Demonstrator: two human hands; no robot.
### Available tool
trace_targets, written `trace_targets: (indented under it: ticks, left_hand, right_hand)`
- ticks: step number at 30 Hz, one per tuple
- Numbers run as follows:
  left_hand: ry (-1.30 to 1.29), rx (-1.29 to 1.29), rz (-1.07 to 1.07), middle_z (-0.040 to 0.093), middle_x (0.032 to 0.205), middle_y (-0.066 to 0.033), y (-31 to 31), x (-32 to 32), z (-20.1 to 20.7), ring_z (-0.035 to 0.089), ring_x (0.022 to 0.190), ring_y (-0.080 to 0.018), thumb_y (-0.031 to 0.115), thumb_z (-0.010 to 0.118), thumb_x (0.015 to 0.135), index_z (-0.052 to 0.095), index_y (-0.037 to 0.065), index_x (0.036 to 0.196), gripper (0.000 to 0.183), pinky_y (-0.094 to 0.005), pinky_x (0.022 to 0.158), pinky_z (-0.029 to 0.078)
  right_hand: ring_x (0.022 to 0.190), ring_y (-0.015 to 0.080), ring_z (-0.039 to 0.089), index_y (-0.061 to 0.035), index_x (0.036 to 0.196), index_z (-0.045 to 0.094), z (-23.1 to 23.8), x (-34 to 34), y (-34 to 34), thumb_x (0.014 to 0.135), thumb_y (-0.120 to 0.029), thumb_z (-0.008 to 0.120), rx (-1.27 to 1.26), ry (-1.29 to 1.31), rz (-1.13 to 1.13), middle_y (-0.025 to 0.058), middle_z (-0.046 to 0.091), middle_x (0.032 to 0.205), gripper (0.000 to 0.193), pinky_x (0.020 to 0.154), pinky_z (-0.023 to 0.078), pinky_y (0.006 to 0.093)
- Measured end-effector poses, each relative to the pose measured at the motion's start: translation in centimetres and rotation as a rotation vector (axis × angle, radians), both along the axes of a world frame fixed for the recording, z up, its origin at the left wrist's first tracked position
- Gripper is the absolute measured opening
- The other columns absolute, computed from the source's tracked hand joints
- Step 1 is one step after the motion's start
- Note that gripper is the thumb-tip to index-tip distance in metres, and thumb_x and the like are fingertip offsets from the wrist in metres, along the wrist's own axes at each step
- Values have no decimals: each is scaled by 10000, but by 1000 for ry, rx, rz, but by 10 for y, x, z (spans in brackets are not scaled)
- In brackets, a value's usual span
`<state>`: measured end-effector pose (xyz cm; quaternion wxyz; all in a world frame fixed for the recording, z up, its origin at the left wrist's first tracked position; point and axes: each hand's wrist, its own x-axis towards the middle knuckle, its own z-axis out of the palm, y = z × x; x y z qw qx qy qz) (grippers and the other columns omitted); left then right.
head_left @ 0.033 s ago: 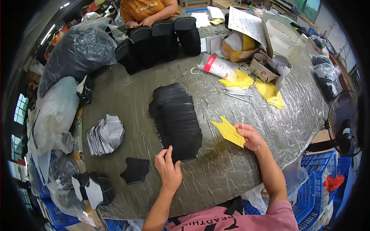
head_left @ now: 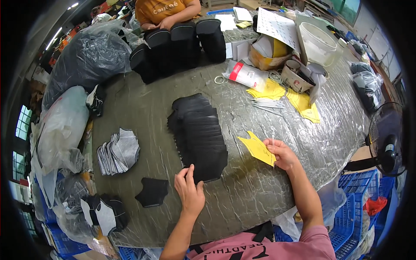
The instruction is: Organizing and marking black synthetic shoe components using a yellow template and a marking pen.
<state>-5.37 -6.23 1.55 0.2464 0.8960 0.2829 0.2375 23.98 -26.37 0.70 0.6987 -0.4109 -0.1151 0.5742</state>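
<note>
A long row of overlapping black fabric pieces (head_left: 197, 134) lies on the table in front of me. At its near left corner, my left hand (head_left: 189, 190) rests with fingertips on the edge, thumb apart from the fingers and nothing gripped. My right hand (head_left: 284, 155) is closed on a yellow pattern template (head_left: 256, 148) with notched ends, held just to the right of the row. A thin pale pen-like stick (head_left: 273, 135) pokes up by those fingers. One black cut piece (head_left: 152, 192) lies alone left of my left hand. Beyond it stands a fanned stack of grey pieces (head_left: 119, 151).
Silvery pens (head_left: 268, 104), yellow templates (head_left: 303, 106) and a white bucket (head_left: 317, 41) are at the far right. Black padded bundles (head_left: 177, 50) stand before a co-worker (head_left: 167, 13). Plastic bags (head_left: 65, 125) line the left edge; a fan (head_left: 387, 138) is at right.
</note>
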Motion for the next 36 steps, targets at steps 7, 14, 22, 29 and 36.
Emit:
trace_targets:
  ticks: [7, 14, 22, 29, 36]
  left_hand:
    - [-25, 170, 32, 451, 1297, -160, -3, 3, 8, 436, 1205, -358, -11, 739, 766, 470, 40, 1341, 637, -528, 1041, 307]
    - [-35, 126, -38, 578, 1139, -151, -5, -7, -2, 513, 1128, -352, -29, 646, 837, 527, 28, 1205, 390, -474, 993, 357]
    - [45, -214, -103, 616, 969, -178, -35, -44, 16, 575, 791, -365, 15, 611, 866, 587, -3, 1091, 227, -429, 811, 449]
    - [35, -38, -73, 593, 964, -161, -48, -44, 19, 537, 881, -353, 22, 616, 825, 602, 16, 1062, 237, -440, 797, 413]
    - [13, -91, -120, 534, 1279, -171, -45, -48, 18, 490, 1196, -378, 93, 686, 808, 564, 60, 1127, 344, -521, 1008, 342]
  right_hand:
    - [561, -12, 406, -53, 1128, 607, 4, -2, 3, 984, -160, 631, 5, 8, -14, -40, 618, 866, 181, 487, 330, 139]
    - [579, -14, 454, -49, 1119, 614, 6, -3, 3, 981, -152, 632, 4, 13, -2, -26, 644, 906, 173, 501, 367, 134]
    - [688, 28, 582, -49, 1123, 629, 11, -8, 7, 974, -175, 653, -80, -33, -33, -20, 667, 912, 196, 565, 440, 168]
    - [750, 44, 621, -53, 1116, 643, 6, -6, 1, 979, -203, 656, -34, -93, 98, -12, 679, 934, 203, 598, 455, 173]
    - [881, 107, 691, -44, 1127, 641, 9, -8, 2, 975, -206, 666, -55, -108, 108, 29, 707, 995, 223, 731, 553, 237]
